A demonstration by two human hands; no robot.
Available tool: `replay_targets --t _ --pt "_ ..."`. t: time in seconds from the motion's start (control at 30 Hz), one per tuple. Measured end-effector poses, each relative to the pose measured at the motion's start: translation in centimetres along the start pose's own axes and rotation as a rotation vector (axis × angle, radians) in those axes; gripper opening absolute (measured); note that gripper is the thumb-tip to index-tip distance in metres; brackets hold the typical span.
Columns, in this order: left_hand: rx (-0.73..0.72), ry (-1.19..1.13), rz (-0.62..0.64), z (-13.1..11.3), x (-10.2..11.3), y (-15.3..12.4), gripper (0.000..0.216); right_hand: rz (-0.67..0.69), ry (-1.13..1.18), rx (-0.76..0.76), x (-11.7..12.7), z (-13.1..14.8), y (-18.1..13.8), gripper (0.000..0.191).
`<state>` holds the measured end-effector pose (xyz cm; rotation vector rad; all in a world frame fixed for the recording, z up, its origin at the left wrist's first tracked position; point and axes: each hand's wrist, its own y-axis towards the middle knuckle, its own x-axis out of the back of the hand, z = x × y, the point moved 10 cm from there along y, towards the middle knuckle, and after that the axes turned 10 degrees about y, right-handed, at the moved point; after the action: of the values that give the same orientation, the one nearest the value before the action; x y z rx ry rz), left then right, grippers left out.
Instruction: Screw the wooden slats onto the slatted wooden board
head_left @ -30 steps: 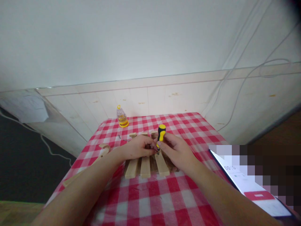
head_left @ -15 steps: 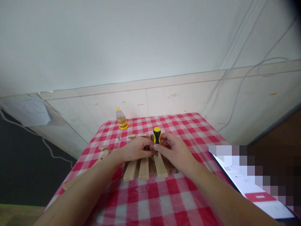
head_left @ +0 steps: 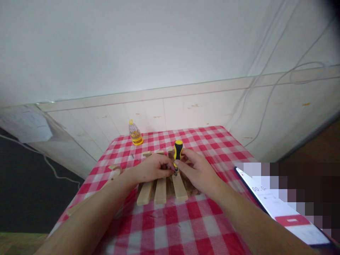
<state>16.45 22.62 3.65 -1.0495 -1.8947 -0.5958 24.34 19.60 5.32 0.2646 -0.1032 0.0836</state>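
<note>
A black-and-yellow screwdriver (head_left: 178, 152) stands nearly upright over the right-hand wooden slat (head_left: 180, 189). My right hand (head_left: 198, 168) closes its fingers and thumb on the lower part of the handle. At the screwdriver's tip, my left hand (head_left: 154, 168) has its fingers curled together; whatever they pinch is too small and hidden to make out. A dark screw head (head_left: 175, 174) shows on the slat just below the tip. Two more slats, a left one (head_left: 144, 194) and a middle one (head_left: 160, 193), lie side by side under my left hand.
A clear bit case with a yellow base (head_left: 136, 136) stands at the back left. Small screws (head_left: 132, 156) lie near my left hand. A curved wooden piece (head_left: 114, 173) rests beside my left forearm. At right is a lit phone (head_left: 281, 205). A checked cloth (head_left: 170, 226) covers the table.
The screwdriver has tilted slightly, its handle top leaning to the right, with my right hand still on it. The view has shifted a little; my left hand keeps its place at the tip.
</note>
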Motion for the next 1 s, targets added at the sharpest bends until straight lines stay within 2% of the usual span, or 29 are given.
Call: replay_targets --t 0.13,0.23,0.33,0.5,0.67,0.8,1.0 --pt "0.017 0.036 0.003 0.3 -0.1 -0.1 0.010 -0.022 -0.044 -0.062 0.1 -0.7 -0.1 0.017" --pt "0.009 0.050 0.013 0.3 -0.2 -0.1 0.012 -0.093 -0.140 -0.115 0.6 -1.3 -0.3 0.026" --pt "-0.019 0.058 0.023 0.1 -0.1 -0.1 0.012 -0.102 -0.214 -0.092 0.4 -1.0 -0.3 0.027" --pt "-0.028 0.087 0.048 -0.1 -0.3 0.0 0.012 -0.116 -0.207 -0.056 0.7 -0.6 -0.1 0.027" --pt "-0.013 0.071 0.036 -0.1 -0.2 0.0 0.012 -0.015 0.001 -0.057 0.1 -1.0 0.0 0.020" --pt "-0.026 0.050 0.020 -0.3 0.0 0.0 0.011 -0.003 0.109 0.033 0.2 -0.6 0.1 0.012" --pt "-0.034 0.086 0.016 -0.2 -0.1 0.0 0.009 0.022 0.274 -0.067 0.0 -2.2 0.2 0.026"
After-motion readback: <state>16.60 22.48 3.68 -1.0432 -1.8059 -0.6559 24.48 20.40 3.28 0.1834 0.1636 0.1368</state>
